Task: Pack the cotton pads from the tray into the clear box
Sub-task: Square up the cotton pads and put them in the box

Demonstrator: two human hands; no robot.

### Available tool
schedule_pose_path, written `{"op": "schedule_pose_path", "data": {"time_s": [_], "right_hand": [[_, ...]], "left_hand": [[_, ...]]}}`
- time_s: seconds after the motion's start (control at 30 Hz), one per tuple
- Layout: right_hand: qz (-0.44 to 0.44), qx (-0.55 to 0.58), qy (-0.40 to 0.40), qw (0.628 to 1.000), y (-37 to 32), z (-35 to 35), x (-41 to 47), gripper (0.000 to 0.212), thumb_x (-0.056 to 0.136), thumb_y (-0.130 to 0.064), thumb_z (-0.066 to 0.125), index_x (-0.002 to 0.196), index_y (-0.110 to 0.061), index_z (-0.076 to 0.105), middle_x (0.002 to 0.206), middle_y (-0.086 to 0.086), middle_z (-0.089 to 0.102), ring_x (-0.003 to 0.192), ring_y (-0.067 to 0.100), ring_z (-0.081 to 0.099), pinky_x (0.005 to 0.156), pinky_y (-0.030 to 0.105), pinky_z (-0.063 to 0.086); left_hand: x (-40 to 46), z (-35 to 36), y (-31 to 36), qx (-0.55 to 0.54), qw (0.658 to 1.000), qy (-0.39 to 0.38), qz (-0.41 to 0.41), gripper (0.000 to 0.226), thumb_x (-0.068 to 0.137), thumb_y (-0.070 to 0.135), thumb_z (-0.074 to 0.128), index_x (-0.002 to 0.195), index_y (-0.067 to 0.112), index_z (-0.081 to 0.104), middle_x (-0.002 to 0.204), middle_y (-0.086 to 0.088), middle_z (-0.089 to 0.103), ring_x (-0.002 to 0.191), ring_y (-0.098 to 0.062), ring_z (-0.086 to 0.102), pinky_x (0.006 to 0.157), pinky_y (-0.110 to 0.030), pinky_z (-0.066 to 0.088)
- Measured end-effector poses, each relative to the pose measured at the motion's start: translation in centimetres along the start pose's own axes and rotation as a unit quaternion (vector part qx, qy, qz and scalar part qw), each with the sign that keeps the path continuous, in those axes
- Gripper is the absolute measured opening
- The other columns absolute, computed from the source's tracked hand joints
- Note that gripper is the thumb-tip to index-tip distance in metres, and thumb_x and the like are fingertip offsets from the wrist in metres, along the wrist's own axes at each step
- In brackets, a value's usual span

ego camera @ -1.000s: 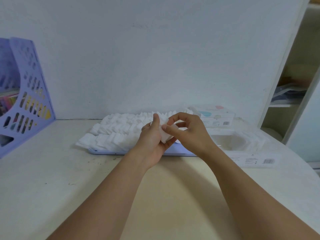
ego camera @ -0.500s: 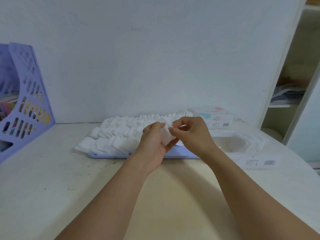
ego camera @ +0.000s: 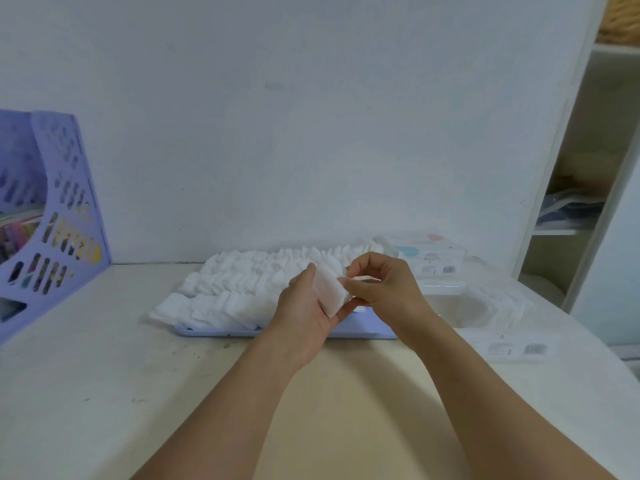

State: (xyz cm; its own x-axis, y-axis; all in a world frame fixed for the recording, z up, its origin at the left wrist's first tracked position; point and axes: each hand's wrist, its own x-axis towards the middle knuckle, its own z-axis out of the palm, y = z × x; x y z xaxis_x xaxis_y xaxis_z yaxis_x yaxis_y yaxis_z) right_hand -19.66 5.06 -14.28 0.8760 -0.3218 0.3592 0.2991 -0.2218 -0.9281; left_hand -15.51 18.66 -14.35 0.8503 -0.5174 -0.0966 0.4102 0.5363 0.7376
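Cream table, one tray, two hands

Both forearms are bare from the lower edge of the view up to the wrists, with no sleeve over them, and the left hand and right hand are bare, fingers uncovered.

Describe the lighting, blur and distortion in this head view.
Head view: soft, even light, with faint shadows under the forearms on the table; wide-angle bending curves the shelf unit; the clear box looks washed out; both hands and the cotton pads are slightly soft.
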Motion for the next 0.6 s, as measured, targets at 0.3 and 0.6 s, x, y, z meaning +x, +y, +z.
{"op": "schedule_pose_path", "data": {"time_s": [0.3, 0.6], "right_hand": [[0.000, -0.098, -0.060, 0.993, 0.00, 0.12, -0.06, 0.022, 0.096, -0.006, 0.058, 0.092, 0.014, 0.067, 0.091, 0.029, 0.066, 0.074, 0.022, 0.058, 0.072, 0.031, 0.048], [0.044, 0.008, -0.037, 0.998, 0.27, 0.53, -0.36, 0.017, 0.091, -0.008, 0.073, 0.097, 0.007, 0.075, 0.098, 0.022, 0.076, 0.094, 0.031, 0.074, 0.089, 0.034, 0.060]], "left_hand": [[0.40, 0.01, -0.56, 0.052, 0.998, 0.020, 0.020, 0.035, 0.106, 0.016, 0.044, 0.136, -0.001, 0.047, 0.133, -0.023, 0.060, 0.123, -0.036, 0.061, 0.097, -0.047, 0.055], [0.10, -0.26, -0.08, -0.069, 0.996, -0.037, -0.046, 0.045, 0.108, 0.032, 0.038, 0.135, -0.003, 0.048, 0.123, -0.028, 0.066, 0.107, -0.034, 0.070, 0.088, -0.042, 0.058]]}}
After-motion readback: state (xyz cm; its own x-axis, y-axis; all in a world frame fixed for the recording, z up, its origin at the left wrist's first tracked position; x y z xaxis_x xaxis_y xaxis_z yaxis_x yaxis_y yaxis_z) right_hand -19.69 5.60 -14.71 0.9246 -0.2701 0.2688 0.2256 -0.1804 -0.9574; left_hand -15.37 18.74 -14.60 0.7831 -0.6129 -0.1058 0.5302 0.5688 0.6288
